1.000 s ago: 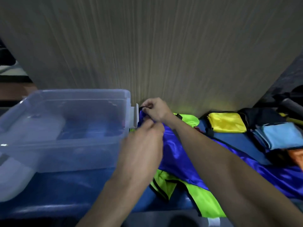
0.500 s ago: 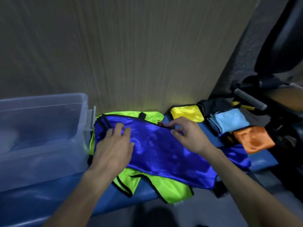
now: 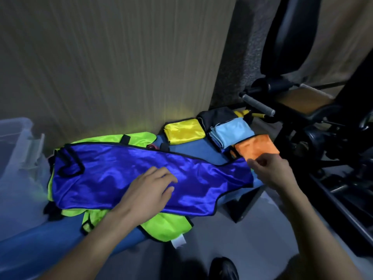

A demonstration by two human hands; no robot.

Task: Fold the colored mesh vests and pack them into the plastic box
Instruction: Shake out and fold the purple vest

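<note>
Head view: the left hand [image 3: 149, 188] presses relaxed fingers flat on the shiny blue black-trimmed vest [image 3: 105, 178] spread over the bench [image 3: 193, 154]; the right hand [image 3: 270, 170] pinches its far end.

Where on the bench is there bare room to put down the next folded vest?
One bare patch of blue bench shows between the blue vest, the yellow folded vest and the light blue one. Elsewhere it is crowded: the blue vest lies spread over the green vest, and the plastic box fills the left end.

Top vest [image 3: 113, 174] lies on another [image 3: 167, 227] — box [image 3: 18, 142] left, folded stack [image 3: 222, 132] right
</note>
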